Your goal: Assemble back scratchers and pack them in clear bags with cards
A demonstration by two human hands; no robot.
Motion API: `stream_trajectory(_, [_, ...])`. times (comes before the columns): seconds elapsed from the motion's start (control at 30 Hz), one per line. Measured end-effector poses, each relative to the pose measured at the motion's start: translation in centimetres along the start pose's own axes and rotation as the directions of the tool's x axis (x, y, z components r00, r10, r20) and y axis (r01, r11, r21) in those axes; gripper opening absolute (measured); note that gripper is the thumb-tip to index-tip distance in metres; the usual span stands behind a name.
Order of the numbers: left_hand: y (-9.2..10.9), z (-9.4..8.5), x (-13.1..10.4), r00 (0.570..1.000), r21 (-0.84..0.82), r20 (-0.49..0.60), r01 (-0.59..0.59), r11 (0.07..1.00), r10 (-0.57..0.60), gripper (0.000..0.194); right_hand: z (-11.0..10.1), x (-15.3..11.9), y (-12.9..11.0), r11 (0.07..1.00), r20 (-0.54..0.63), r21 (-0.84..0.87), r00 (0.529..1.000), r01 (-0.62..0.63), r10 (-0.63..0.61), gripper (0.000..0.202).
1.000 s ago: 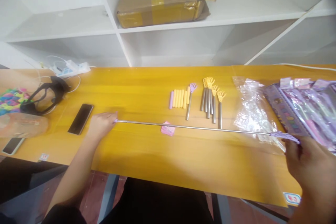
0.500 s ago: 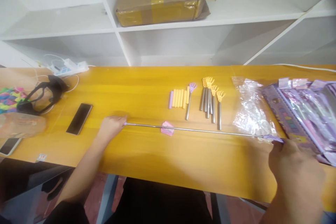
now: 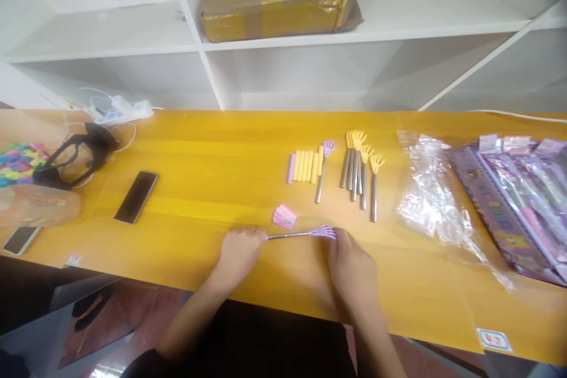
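Observation:
Between my hands is a telescopic back scratcher (image 3: 290,235) with a purple claw head and a short metal rod. My left hand (image 3: 241,255) is closed around its purple handle end. At the other end, my right hand (image 3: 352,263) pinches the tips of the purple claw. Just behind the rod lie some small pink cards (image 3: 284,217). Farther back are a row of yellow handle tubes (image 3: 305,166) with one purple tube (image 3: 291,168), another purple back scratcher (image 3: 325,171), and several yellow-headed back scratchers (image 3: 357,165) with metal rods.
Right of these lie clear plastic bags (image 3: 427,189) and a purple display box (image 3: 491,212) of packaged items. On the left are a phone (image 3: 136,196), a black strap-like headset (image 3: 75,156), a plastic tub (image 3: 38,207) and a power strip (image 3: 124,111). A taped carton (image 3: 283,3) sits on the shelf.
The back scratcher's long extended rod has collapsed to a short length. My hands have come together, the right moving far left and the left moving right.

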State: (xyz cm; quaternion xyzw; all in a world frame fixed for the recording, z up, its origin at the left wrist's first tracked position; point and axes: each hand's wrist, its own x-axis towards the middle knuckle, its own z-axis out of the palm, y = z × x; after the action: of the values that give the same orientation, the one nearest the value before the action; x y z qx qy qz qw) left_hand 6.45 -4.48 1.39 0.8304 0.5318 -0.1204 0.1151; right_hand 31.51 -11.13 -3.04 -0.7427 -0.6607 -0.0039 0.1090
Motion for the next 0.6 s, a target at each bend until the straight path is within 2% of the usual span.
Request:
stream_trajectory(0.1, [-0.9, 0.5, -0.3, 0.998, -0.031, -0.06, -0.009, 0.999, 0.007, 0.024, -0.1, 0.6, 0.9, 0.993, -0.112, 0.09, 0.991, 0.077, -0.067, 0.02])
stream_trajectory(0.27, [-2.8, 1.2, -0.3, 0.987, -0.053, -0.153, -0.054, 0.997, 0.045, 0.023, 0.1, 1.2, 1.5, 0.972, -0.149, 0.141, 0.975, 0.185, -0.164, 0.026])
stream_trajectory(0.6, [-2.7, 1.8, -0.3, 0.963, -0.067, -0.247, -0.126, 0.99, 0.106, 0.023, -1.1, 1.2, 1.7, 0.965, -0.174, 0.139, 0.965, 0.224, -0.199, 0.025])
